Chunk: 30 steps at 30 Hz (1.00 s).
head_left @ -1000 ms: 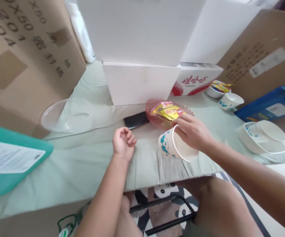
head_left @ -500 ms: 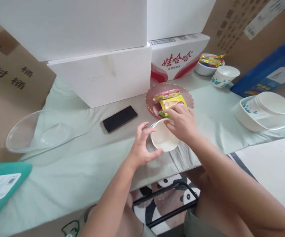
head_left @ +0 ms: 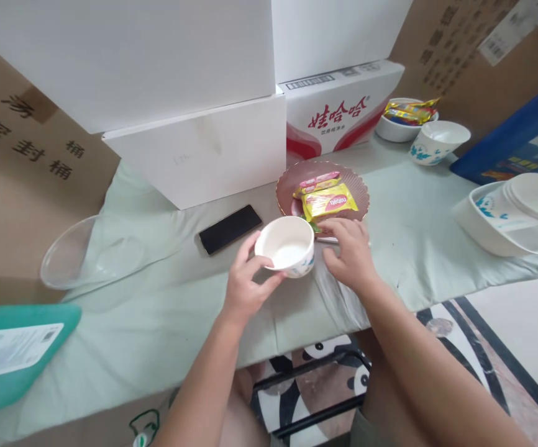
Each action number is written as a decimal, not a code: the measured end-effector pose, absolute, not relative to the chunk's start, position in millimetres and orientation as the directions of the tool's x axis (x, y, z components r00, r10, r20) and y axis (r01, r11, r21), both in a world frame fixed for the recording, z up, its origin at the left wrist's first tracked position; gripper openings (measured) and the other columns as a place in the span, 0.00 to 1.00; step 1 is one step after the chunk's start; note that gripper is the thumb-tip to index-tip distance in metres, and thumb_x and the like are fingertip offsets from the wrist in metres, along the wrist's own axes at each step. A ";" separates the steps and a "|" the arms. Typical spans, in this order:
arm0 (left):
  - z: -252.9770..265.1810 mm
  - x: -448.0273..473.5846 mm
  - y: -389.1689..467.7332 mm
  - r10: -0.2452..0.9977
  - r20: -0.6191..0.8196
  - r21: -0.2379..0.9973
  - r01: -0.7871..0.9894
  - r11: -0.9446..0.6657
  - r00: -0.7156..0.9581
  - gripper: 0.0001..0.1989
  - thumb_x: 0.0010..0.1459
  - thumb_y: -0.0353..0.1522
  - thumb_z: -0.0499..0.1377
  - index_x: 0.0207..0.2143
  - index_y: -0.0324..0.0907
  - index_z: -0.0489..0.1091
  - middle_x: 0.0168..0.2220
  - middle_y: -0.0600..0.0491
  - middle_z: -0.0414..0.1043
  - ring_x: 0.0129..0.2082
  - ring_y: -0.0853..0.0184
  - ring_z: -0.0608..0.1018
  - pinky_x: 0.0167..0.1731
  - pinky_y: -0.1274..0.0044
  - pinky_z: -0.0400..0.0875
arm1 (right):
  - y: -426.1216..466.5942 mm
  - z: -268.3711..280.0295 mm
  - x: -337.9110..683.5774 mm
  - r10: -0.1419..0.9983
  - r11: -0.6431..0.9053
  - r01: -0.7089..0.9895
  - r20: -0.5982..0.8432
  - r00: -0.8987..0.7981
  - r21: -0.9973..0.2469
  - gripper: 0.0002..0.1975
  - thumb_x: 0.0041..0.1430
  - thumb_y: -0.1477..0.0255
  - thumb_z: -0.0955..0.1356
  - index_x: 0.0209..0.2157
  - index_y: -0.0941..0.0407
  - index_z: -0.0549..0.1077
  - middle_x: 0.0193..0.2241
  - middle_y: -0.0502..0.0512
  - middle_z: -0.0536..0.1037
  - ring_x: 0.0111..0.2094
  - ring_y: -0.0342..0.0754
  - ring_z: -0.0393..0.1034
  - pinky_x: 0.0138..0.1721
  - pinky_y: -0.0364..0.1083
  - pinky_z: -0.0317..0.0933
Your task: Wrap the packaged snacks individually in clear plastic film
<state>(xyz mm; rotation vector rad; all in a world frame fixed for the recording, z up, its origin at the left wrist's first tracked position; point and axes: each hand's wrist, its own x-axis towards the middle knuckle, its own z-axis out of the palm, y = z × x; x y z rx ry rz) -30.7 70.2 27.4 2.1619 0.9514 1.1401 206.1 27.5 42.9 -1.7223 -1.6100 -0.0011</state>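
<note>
My left hand (head_left: 253, 279) grips a white paper bowl (head_left: 304, 267) with a blue leaf print, thumb and fingers around its left side. The bowl is tilted slightly, and its inside looks bare. Just to its right, my right hand (head_left: 350, 254) is at the near rim of a pink scalloped plate (head_left: 287, 183), thumb and forefinger apart with nothing seen between them. On that plate lie a yellow snack packet (head_left: 329, 202) and a pink-and-yellow packet (head_left: 316, 183). Something green peeks out below them, partly covered by the bowl and hand.
A black phone (head_left: 230, 229) lies left of the bowl. White boxes (head_left: 204, 152) stand behind. At right are a paper cup (head_left: 437, 146), a bowl of packets (head_left: 394, 129), a white container (head_left: 483, 230) and a blue bottle (head_left: 515, 143). A clear lid (head_left: 110, 251) rests at left.
My left hand has closed on the paper bowl and moved it left, away from my right hand. My right fingers have come away from the bowl's rim. The view has shifted slightly.
</note>
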 end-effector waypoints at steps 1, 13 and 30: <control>27.2 -33.1 71.4 0.808 0.479 0.718 0.377 -0.586 0.344 0.10 0.57 0.39 0.67 0.31 0.42 0.73 0.65 0.40 0.62 0.62 0.52 0.73 0.58 0.60 0.72 | 28.4 42.1 203.9 0.861 0.066 0.871 0.469 0.196 -0.486 0.15 0.54 0.75 0.66 0.44 0.53 0.76 0.45 0.57 0.81 0.51 0.56 0.71 0.59 0.57 0.52; 15.7 -0.7 87.8 0.958 0.272 0.850 0.444 -0.285 0.095 0.09 0.54 0.35 0.68 0.34 0.42 0.72 0.67 0.42 0.54 0.63 0.52 0.72 0.56 0.61 0.75 | 18.9 43.7 228.9 0.828 -0.234 0.851 0.361 0.428 -0.471 0.09 0.66 0.68 0.66 0.34 0.52 0.79 0.37 0.56 0.83 0.47 0.58 0.72 0.51 0.58 0.47; 34.2 -65.3 142.4 0.999 0.021 0.356 0.934 0.039 -0.049 0.37 0.54 0.41 0.65 0.65 0.47 0.61 0.68 0.42 0.58 0.70 0.47 0.58 0.69 0.55 0.52 | 6.8 22.4 222.2 0.948 -0.092 0.931 0.254 0.190 -0.352 0.17 0.63 0.70 0.64 0.51 0.58 0.73 0.53 0.66 0.77 0.52 0.62 0.70 0.51 0.57 0.60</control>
